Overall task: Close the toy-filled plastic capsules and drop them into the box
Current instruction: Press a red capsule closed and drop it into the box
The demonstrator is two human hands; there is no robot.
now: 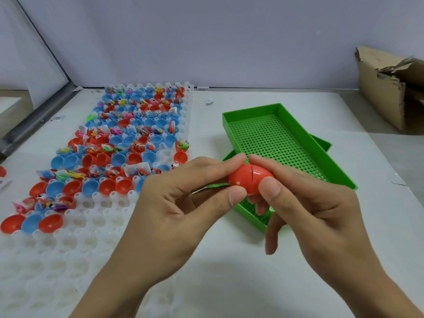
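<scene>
Both hands, left hand point(181, 200) and right hand point(305, 203), pinch the red capsule point(249, 180) between them.

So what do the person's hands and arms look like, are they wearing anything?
Both are bare: the left hand and right hand show no gloves, rings, watch or bracelet, and no sleeves reach the visible forearms. The fingernails are short and unpainted.

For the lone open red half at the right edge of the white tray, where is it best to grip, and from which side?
Probably by its rim, coming from above. The red half sits mouth-up in a socket of the white tray, so only the round rim stands free. The cells just left and in front of it look bare, which leaves room for fingers. A thumb inside and a finger outside should pinch the thin wall.
</scene>
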